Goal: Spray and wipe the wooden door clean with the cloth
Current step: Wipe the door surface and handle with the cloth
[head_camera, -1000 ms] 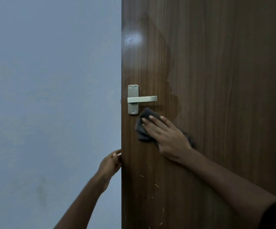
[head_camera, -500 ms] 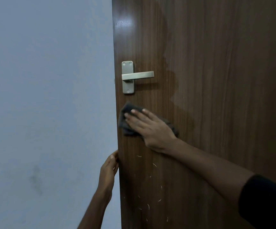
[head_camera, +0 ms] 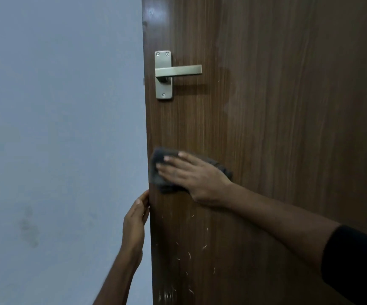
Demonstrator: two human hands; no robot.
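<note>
— What fills the left side?
— A plain pale blue-grey wall (head_camera: 57,128), matte and evenly lit.
— Any marks on it?
— A few faint dark smudges (head_camera: 29,225) low down, and slight mottling higher up. The light is soft and dim.

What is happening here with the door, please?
A person is wiping a brown wooden door. The right hand presses a dark grey cloth flat against the door near its left edge, below the metal handle. The left hand holds the door's edge just below the cloth, apparently to steady it. Pale scratch-like marks show on the wood lower down, under the area being wiped. No spray bottle is in view.
</note>
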